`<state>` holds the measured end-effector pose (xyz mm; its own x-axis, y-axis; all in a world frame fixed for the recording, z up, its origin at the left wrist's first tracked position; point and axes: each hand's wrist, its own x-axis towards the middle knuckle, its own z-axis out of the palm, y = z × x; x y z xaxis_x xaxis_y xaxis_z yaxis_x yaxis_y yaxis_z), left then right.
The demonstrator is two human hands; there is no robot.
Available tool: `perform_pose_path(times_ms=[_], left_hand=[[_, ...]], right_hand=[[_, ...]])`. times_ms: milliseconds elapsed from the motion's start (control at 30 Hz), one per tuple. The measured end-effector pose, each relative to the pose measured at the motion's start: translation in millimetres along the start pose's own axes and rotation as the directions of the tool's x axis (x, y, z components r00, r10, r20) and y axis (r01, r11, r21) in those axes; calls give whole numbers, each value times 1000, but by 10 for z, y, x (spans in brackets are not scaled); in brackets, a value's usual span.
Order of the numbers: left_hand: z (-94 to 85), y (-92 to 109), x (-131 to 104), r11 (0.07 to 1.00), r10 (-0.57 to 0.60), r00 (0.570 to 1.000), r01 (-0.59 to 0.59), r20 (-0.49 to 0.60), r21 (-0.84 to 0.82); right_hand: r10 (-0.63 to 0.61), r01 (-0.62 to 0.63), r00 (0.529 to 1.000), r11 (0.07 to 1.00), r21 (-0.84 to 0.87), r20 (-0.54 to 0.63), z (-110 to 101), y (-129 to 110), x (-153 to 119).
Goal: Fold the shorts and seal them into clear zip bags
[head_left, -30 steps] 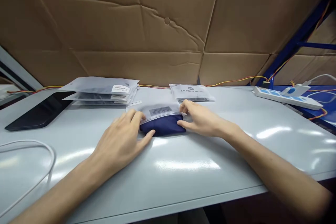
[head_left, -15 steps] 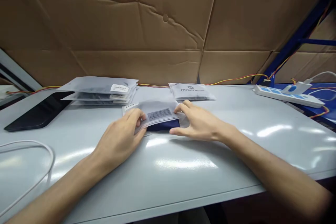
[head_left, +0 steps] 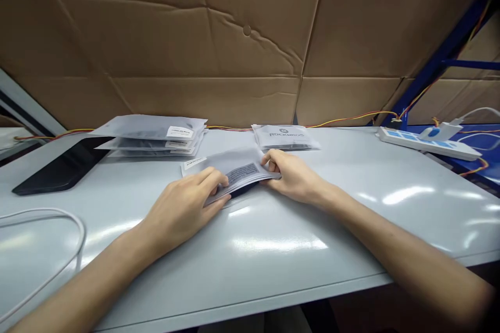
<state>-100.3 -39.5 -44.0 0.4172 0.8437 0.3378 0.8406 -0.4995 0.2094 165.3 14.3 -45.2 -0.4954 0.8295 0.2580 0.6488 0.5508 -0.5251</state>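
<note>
A frosted plastic bag with a dark printed text block and a white label lies in front of me, dark blue material showing at its near edge. My left hand pinches the near left corner, thumb below and fingers above. At the near right corner, my right hand grips the bag with curled fingers, its thumb partly hidden under the edge. Behind the left hand is a stack of similar frosted bags with white labels. Another frosted bag, printed with a logo, lies behind the right hand.
A black tablet-like slab lies at left, with a white cable in front. A power strip with plugs sits at right. Cardboard walls the back of the grey table; red and yellow wires run along it.
My right hand's thumb and fingers have closed on the bag's right corner. My left hand has shifted slightly right, and the bag's near edge now bends and covers more of the dark blue material.
</note>
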Motion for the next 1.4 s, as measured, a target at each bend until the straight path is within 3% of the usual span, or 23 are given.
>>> perform_pose_path(times_ms=[167,333,500,633,733,833,933,1100,1267,1400], left_hand=[[-3,-12,17,999,-34,999,33,8,36],[6,-16,30,998,-28,1000,28,13,58],[-4,-52,42,996,89,996,-88,-14,27],[-108,-115,10,985,171,982,-169,79,-26],[-203,-178,-35,979,193,961,-175,199,-103],[-257,-214,-59,979,169,957,-135,237,-152],[-261,-195,-52,972,164,963,-121,213,-201],[-183,-90,-8,951,165,984,-140,68,-277],[-112,-33,16,947,-42,999,35,-16,-319],[-129,-28,-3,918,-29,1000,30,7,-396]], right_hand=[[-42,41,999,999,-30,-23,6,-54,-20],[25,-25,999,999,23,-30,76,22,25],[111,-107,992,992,60,-67,77,115,76],[132,-132,982,991,13,-132,16,207,101],[63,-67,992,997,-28,-112,-39,255,81],[-34,27,997,994,-109,-64,-82,215,29],[-169,154,984,966,-206,-57,-88,71,-25],[-420,399,907,879,-262,-30,13,-234,-82],[-471,445,882,837,-320,-5,150,-357,-106],[-547,485,831,803,-348,-105,211,-365,-102]])
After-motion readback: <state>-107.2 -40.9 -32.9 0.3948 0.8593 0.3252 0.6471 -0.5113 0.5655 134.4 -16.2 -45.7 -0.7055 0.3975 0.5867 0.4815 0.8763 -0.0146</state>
